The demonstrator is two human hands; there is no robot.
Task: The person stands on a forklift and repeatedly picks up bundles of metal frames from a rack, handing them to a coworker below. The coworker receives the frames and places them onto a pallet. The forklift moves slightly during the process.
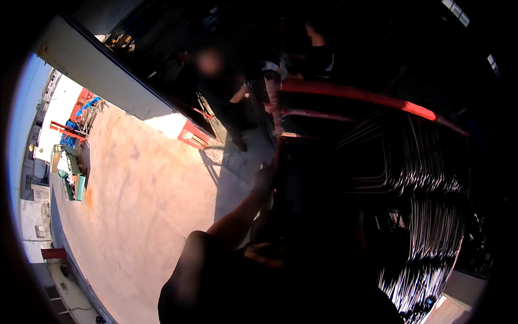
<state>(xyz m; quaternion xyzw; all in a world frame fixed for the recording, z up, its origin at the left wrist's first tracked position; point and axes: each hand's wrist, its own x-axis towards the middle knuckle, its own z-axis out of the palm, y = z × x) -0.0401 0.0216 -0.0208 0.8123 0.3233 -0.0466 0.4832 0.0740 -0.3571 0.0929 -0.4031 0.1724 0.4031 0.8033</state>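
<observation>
A sunlit, pale concrete yard [151, 183] spreads across nine o'clock, its edge cut by shadow near the middle of the view. A dense stack of bent metal rods [426, 178] fills three to four o'clock, glinting along its curves, while much around it sinks into darkness. A long pale panel [108, 75] slants through ten o'clock. At two o'clock runs the upper bar of a red tubular frame [367, 97], which meets a wrapped upright [273, 97] near twelve o'clock. A co-worker [224, 100] in dark clothes stands at eleven o'clock, and a second person [318, 59] is partly visible at one o'clock. A green cart [74, 175] sits far out at nine o'clock, and a smaller red board [190, 135] stands at ten. The wearer's left hand [263, 178], its forearm rising from seven o'clock, is just below centre; the frame's lower red part lies immediately at one o'clock from its fingers. Shadow hides whether those fingers are wide, narrow or wrapped around it. The right hand cannot be made out in the dark.
</observation>
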